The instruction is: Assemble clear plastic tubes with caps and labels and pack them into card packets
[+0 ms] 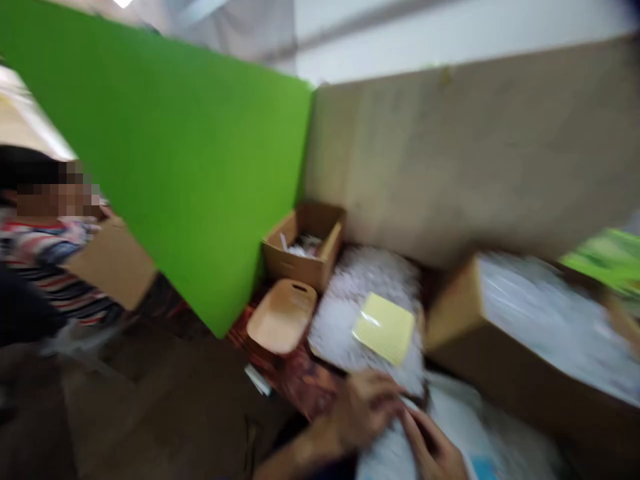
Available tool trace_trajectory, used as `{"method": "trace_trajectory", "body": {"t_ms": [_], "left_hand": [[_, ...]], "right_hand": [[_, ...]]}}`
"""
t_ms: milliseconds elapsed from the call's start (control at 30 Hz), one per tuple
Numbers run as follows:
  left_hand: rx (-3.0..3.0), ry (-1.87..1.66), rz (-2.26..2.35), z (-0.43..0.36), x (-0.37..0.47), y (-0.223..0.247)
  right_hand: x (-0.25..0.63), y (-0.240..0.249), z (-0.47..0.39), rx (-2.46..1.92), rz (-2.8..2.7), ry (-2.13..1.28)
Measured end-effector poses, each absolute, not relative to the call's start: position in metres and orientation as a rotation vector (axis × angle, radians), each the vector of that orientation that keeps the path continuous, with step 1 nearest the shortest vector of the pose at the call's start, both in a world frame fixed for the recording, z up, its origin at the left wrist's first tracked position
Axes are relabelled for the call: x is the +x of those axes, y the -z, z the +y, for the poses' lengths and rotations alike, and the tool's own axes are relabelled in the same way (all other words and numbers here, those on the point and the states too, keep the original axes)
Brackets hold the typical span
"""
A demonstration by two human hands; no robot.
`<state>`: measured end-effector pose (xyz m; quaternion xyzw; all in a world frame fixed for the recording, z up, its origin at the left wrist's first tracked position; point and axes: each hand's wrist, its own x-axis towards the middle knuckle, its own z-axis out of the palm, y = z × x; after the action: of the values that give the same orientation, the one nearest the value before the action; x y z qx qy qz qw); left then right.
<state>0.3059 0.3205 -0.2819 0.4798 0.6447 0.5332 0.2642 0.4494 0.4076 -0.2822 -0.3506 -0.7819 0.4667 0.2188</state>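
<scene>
At the bottom, my left hand (367, 407) and my right hand (433, 443) meet over a whitish plastic bag (387, 453). The fingers of both hands are closed on its upper edge, though motion blurs them. Just beyond them, a yellow pad-like square (384, 330) with a shiny surface lies on a wide heap of small clear-white pieces (345, 313). A light tan shallow tray (283, 317) with a handle slot sits to the left of that heap.
Behind the tray stands an open cardboard box (300, 267) with small items inside. A larger box (480, 360) on the right holds clear plastic bags. Green (200, 147) and grey (465, 153) panels enclose the table. At left, a person (45, 247) is beside cardboard (117, 263).
</scene>
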Motion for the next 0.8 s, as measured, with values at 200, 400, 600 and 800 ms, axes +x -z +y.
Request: {"method": "trace_trajectory", "body": {"t_ms": [200, 400, 600, 800], "left_hand": [[1.301, -1.525, 1.716, 0.310, 0.305, 0.278], [1.535, -1.459, 1.765, 0.302, 0.293, 0.276], [1.947, -1.099, 1.791, 0.301, 0.273, 0.278], [1.943, -1.169, 1.990, 0.309, 0.264, 0.257]], "right_hand": [[0.452, 0.275, 0.386, -0.930, -2.128, -1.434], [0.443, 0.267, 0.389, -0.739, -2.221, -1.473], [0.428, 0.268, 0.393, -0.696, -2.285, -1.527], [0.406, 0.274, 0.397, -0.717, -2.318, -1.305]]}}
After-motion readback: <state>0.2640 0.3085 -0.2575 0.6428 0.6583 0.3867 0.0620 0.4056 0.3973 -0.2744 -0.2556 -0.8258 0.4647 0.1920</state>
